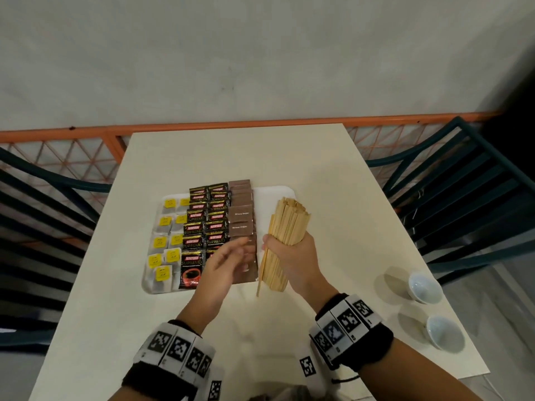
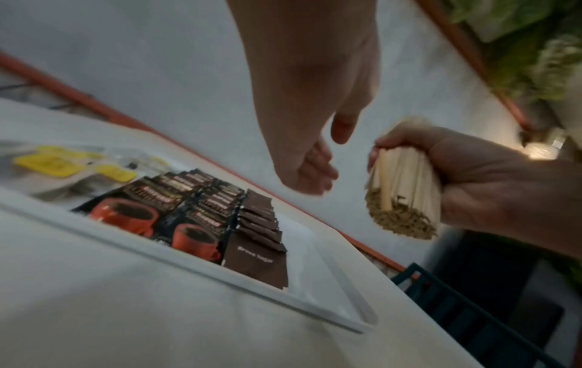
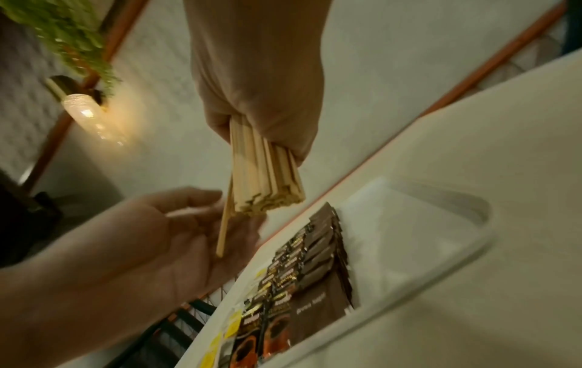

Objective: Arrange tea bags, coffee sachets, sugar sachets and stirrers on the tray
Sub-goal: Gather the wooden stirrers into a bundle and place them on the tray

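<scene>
A white tray (image 1: 285,193) lies mid-table. It holds yellow-tagged tea bags (image 1: 165,241) at the left, black coffee sachets (image 1: 202,227) in two columns, and brown sugar sachets (image 1: 241,218). My right hand (image 1: 289,253) grips a thick bundle of wooden stirrers (image 1: 285,227) upright over the tray's right strip. One stirrer (image 1: 262,270) hangs lower than the rest. My left hand (image 1: 231,256) hovers beside the bundle with loose fingers, holding nothing. In the wrist views the stirrer bundle (image 2: 406,184) (image 3: 264,174) is in the fist and the left hand (image 2: 308,171) (image 3: 195,224) stays apart.
Two small white cups (image 1: 425,287) (image 1: 444,332) stand at the table's right edge. Dark green chairs (image 1: 463,198) flank the table on both sides. An orange railing (image 1: 202,125) runs behind it. The tray's right strip (image 2: 315,261) is bare.
</scene>
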Demonstrator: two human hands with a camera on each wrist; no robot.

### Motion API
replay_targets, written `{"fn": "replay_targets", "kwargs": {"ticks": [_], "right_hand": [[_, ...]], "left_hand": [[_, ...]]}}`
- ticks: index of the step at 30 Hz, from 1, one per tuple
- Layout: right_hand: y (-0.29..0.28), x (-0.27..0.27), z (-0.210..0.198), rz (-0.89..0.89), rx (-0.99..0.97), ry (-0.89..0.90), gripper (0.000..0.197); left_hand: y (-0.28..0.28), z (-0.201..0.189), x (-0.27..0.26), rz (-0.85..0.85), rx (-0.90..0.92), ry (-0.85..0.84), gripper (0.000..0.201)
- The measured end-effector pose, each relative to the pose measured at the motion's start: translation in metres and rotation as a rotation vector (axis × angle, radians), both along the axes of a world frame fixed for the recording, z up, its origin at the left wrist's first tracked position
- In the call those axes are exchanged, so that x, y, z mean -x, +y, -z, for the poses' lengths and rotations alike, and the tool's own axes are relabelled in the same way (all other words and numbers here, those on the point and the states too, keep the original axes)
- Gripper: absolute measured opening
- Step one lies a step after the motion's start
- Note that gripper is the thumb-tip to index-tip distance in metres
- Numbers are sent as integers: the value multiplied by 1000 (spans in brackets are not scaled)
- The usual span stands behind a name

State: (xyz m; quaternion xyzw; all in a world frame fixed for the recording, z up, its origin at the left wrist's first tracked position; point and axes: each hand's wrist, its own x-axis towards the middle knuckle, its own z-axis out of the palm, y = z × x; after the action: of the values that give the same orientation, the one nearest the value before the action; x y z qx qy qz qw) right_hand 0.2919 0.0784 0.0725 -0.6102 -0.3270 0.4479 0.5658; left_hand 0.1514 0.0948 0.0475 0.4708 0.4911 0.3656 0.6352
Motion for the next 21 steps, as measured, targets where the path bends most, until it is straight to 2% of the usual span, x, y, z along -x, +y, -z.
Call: {"fn": "replay_targets", "kwargs": {"ticks": [3, 6, 10, 14, 18, 21], "right_hand": [[4, 13, -18, 2, -123, -52, 10], [5, 32, -32, -8, -255, -116, 18], [2, 61, -26, -51, -291, -106, 20], [1, 69, -14, -101, -283, -116, 36], [1, 64, -12, -159, -285, -111, 36], [-6, 58, -2, -219, -261, -124, 31]], "left_hand": [[10, -2, 10, -40, 457, -205, 43], [13, -10, 18, -39, 654, -307, 53], [14, -25, 18, -32, 652, -435, 44], [15, -25, 19, -39, 624, -437, 38], [12, -22, 20, 9, 536, -348, 38], [15, -24, 24, 6, 329, -246, 50]]}}
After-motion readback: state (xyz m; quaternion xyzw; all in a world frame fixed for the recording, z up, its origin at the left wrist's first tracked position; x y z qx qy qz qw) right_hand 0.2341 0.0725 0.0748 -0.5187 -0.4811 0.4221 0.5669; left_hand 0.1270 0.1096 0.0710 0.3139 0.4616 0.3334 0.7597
